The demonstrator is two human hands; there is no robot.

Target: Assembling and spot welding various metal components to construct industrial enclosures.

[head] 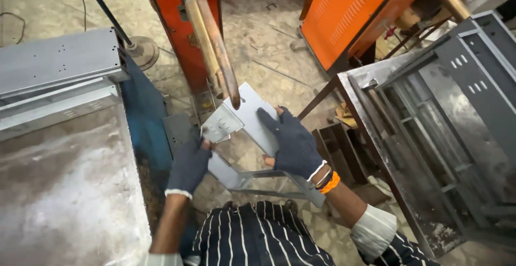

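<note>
A flat grey sheet-metal panel (252,118) is held under the copper electrode arm (217,43) of the orange welding machine (180,27). It is gripped (both gloves dark) by the right hand (293,142), and a small perforated bracket (219,123) is pinched against it by the left hand (188,164).

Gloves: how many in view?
2. One dark glove on the left hand, gripping the small slotted bracket; one on the right hand, gripping the grey sheet-metal part under the copper electrode arm. None elsewhere visible.
</note>
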